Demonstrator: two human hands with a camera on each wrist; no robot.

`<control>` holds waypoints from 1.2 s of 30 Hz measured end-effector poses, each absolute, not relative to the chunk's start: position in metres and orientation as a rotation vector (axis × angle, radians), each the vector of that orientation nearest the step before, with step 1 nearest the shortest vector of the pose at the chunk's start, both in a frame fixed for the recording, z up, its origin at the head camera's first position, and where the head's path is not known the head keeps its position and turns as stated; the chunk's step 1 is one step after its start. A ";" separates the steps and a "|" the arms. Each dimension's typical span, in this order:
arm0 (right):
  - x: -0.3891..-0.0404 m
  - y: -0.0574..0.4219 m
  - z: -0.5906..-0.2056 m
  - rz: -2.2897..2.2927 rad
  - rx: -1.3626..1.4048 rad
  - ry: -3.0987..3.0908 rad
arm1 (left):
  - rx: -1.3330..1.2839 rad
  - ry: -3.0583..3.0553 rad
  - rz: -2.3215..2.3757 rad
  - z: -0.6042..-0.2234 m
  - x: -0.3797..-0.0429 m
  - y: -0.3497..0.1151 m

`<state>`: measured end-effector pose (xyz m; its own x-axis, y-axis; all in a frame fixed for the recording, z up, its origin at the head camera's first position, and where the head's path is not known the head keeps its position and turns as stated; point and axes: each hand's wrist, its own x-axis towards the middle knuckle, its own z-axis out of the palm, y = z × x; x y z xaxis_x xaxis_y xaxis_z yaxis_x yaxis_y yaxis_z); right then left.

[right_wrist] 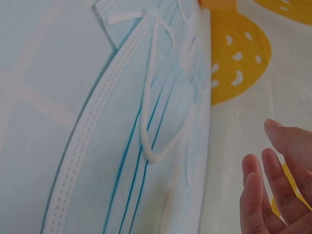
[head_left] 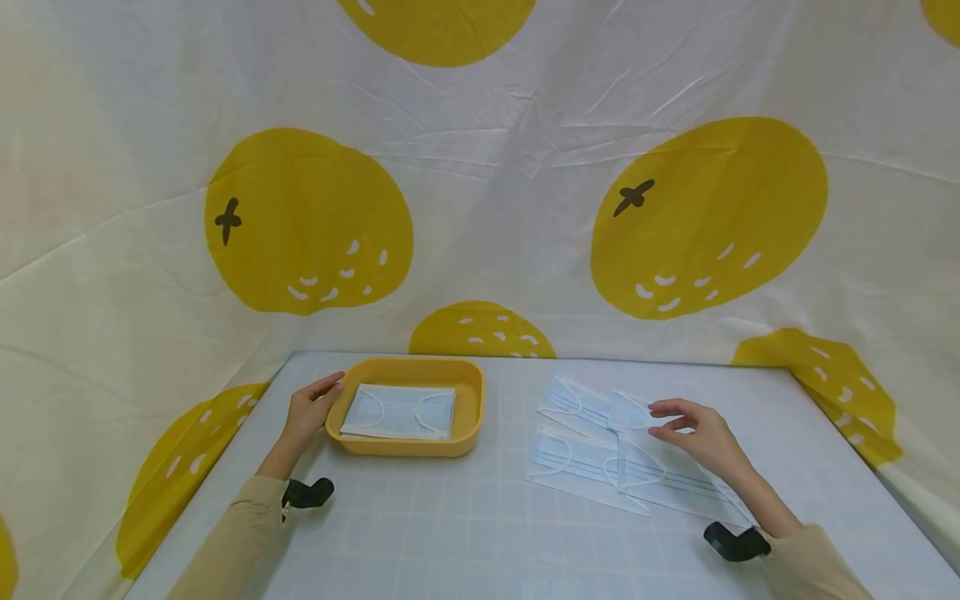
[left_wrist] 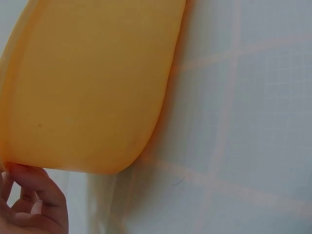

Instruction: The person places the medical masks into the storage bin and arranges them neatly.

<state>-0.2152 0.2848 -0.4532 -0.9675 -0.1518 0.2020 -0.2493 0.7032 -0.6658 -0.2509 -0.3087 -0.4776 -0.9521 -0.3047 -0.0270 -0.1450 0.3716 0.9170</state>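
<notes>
At the left of the head view, my left hand point(head_left: 309, 410) pinches the left rim of a yellow plastic tray point(head_left: 471, 429). In the left wrist view, the thumb point(left_wrist: 41, 183) presses against the tray wall point(left_wrist: 92, 97) just under the rim. Inside the tray lies a pale blue face mask point(head_left: 405, 412) with white ear loops, laid flat. To the right, several face masks point(head_left: 573, 462) overlap each other on the table. My right hand point(head_left: 697, 429) hovers by the far masks, thumb and fingers apart with nothing between them. One mask point(right_wrist: 126, 146) fills much of the right wrist view.
A light blue checked cloth covers the table point(head_left: 420, 533). Behind and around it hangs a white curtain point(head_left: 510, 233) printed with large yellow fruit. A black wrist camera point(head_left: 307, 493) sits on the left wrist and another camera point(head_left: 737, 542) on the right.
</notes>
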 end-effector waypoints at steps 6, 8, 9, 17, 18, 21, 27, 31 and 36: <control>-0.210 0.299 -0.456 1.080 0.310 -2.811 | 0.420 -2.485 -1.633 -0.477 -0.251 -0.309; -0.210 0.306 -0.456 1.075 0.318 -2.820 | 0.426 -2.486 -1.636 -0.477 -0.251 -0.309; -0.210 0.309 -0.456 1.076 0.320 -2.824 | 0.420 -2.487 -1.634 -0.477 -0.251 -0.308; -0.207 0.332 -0.452 1.057 0.271 -2.880 | 0.400 -2.482 -1.629 -0.478 -0.250 -0.308; -0.206 0.334 -0.451 1.050 0.267 -2.885 | 0.401 -2.479 -1.632 -0.477 -0.250 -0.309; -0.204 0.341 -0.449 1.034 0.252 -2.899 | 0.403 -2.473 -1.638 -0.477 -0.250 -0.309; -0.202 0.352 -0.452 1.019 0.203 -2.941 | 0.431 -2.477 -1.643 -0.477 -0.250 -0.307; -0.202 0.360 -0.457 1.007 0.177 -2.960 | 0.428 -2.480 -1.642 -0.477 -0.249 -0.308; -0.201 0.369 -0.463 1.000 0.167 -2.962 | 0.422 -2.480 -1.643 -0.477 -0.250 -0.308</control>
<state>-0.2012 0.3694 -0.4630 -0.9942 -0.0978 0.0439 -0.1044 0.7902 -0.6040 -0.2502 -0.3082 -0.4765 -0.9515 -0.3051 -0.0403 -0.1561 0.3653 0.9177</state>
